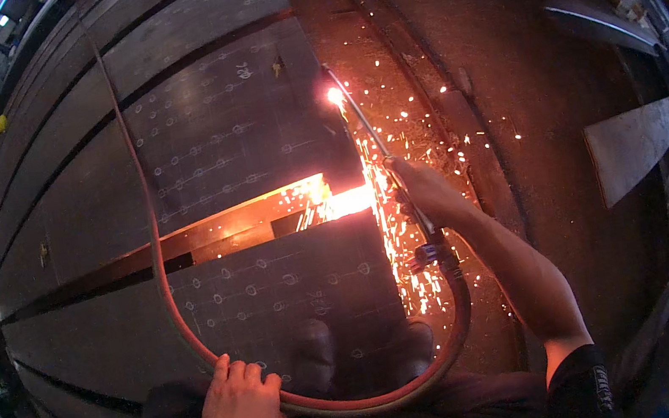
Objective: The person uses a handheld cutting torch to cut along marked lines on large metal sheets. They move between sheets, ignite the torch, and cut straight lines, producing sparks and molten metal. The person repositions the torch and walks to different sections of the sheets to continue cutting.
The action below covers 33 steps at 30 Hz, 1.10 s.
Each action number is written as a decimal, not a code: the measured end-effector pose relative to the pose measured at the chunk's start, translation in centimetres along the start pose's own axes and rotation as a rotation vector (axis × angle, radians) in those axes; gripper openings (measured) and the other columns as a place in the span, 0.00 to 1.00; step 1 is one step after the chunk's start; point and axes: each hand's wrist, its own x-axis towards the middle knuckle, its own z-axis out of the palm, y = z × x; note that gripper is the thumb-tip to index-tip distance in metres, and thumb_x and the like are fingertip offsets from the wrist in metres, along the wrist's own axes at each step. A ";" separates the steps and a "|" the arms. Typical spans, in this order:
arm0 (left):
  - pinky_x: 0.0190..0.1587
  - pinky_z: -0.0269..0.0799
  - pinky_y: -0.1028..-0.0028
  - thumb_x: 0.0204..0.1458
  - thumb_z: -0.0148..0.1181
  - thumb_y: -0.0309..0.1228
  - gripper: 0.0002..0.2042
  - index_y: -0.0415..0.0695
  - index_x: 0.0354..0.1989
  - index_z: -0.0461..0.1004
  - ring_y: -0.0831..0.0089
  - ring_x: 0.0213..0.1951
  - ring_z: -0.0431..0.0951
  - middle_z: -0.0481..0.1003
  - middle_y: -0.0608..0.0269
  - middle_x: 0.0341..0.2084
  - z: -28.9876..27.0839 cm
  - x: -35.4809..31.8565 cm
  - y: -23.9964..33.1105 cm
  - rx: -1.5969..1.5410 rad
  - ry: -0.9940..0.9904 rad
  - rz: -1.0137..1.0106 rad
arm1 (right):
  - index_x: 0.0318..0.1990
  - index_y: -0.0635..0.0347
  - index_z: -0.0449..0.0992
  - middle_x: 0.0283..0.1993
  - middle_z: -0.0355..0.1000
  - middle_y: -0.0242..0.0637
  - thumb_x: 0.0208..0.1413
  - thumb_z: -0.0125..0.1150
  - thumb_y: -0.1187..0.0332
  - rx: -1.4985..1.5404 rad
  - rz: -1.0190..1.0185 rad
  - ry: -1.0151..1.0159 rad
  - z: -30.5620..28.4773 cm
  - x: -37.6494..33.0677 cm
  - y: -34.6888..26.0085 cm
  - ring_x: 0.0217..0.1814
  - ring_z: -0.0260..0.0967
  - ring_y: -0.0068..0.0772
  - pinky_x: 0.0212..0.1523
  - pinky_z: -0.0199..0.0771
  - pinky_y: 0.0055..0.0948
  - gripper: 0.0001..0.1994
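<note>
1. Torch point(363, 119) is in R hand point(428, 191): hand clamped round its grip, fingers closed, thin metal tube sticking out past the knuckles on far side, valves point(423, 258) on near side, just beside the forearm
2. L hand point(243, 408), well apart from torch, is closed over the reddish hose point(160, 268); palm side hidden, can't tell how tight
3. Hose leaves torch's near end, loops in close to person's body, passes under L hand, then runs up the L side across the plates & away
4. Surface = dark steel plates w/ gaps btwn; near plate point(294, 287) & far plate point(212, 132) both carry rows of small pale circles
5. Gap btwn those two glows orange, brightest at R end; sparks point(395, 243) spray along plates' R edge & out over floor point(563, 134)
6. Dark boots point(314, 353) rest on near plate, close to its R edge
7. Room is dim: brownish floor on R w/ a loose grey offcut point(638, 149); small lights along far L & R sides
8. Torch's long axis slants from grip (lower R) to tip (upper L), i.e. pointing away from person & a bit L; tip end is at R edge of far plate, bright spot point(335, 96) right by it, glare hides whether they touch
</note>
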 end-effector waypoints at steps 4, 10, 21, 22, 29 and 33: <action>0.64 0.55 0.54 0.38 0.67 0.35 0.18 0.39 0.38 0.75 0.57 0.48 0.72 0.73 0.52 0.36 -0.4 0.2 0.1 0.025 -0.008 0.007 | 0.27 0.60 0.68 0.17 0.61 0.32 0.60 0.45 0.45 0.040 0.068 0.058 -0.2 1.1 1.4 0.14 0.60 0.25 0.14 0.62 0.31 0.25; 0.64 0.55 0.55 0.36 0.67 0.34 0.18 0.40 0.37 0.76 0.58 0.47 0.72 0.73 0.52 0.35 0.6 0.1 -0.3 0.007 0.071 -0.002 | 0.38 0.60 0.68 0.25 0.62 0.32 0.60 0.44 0.45 -0.045 0.142 0.045 0.5 0.4 -0.1 0.22 0.60 0.24 0.22 0.65 0.29 0.24; 0.65 0.55 0.55 0.35 0.67 0.32 0.17 0.39 0.35 0.76 0.57 0.48 0.72 0.72 0.51 0.35 -0.1 0.1 0.0 -0.010 0.045 -0.006 | 0.32 0.60 0.67 0.19 0.61 0.31 0.61 0.42 0.46 -0.008 0.038 0.059 0.7 -0.1 -0.2 0.16 0.59 0.25 0.17 0.64 0.31 0.23; 0.65 0.55 0.55 0.35 0.67 0.32 0.17 0.39 0.35 0.76 0.57 0.48 0.72 0.72 0.51 0.35 -0.1 0.1 0.0 -0.010 0.048 -0.007 | 0.29 0.60 0.66 0.17 0.60 0.31 0.61 0.42 0.47 -0.002 0.020 0.077 0.8 -0.1 -0.2 0.14 0.58 0.26 0.15 0.63 0.33 0.23; 0.65 0.54 0.55 0.35 0.67 0.31 0.16 0.39 0.35 0.76 0.57 0.48 0.72 0.72 0.52 0.35 0.0 0.1 -0.1 -0.043 0.065 -0.007 | 0.26 0.60 0.67 0.16 0.60 0.30 0.60 0.43 0.45 0.041 0.087 0.073 0.4 0.7 1.0 0.14 0.58 0.25 0.16 0.64 0.31 0.25; 0.65 0.54 0.55 0.35 0.67 0.30 0.16 0.39 0.35 0.76 0.57 0.48 0.72 0.72 0.51 0.34 0.1 0.1 -0.1 -0.030 0.067 -0.002 | 0.31 0.61 0.68 0.20 0.62 0.31 0.59 0.47 0.45 -0.031 0.067 0.044 0.1 0.8 1.4 0.17 0.60 0.24 0.18 0.65 0.28 0.23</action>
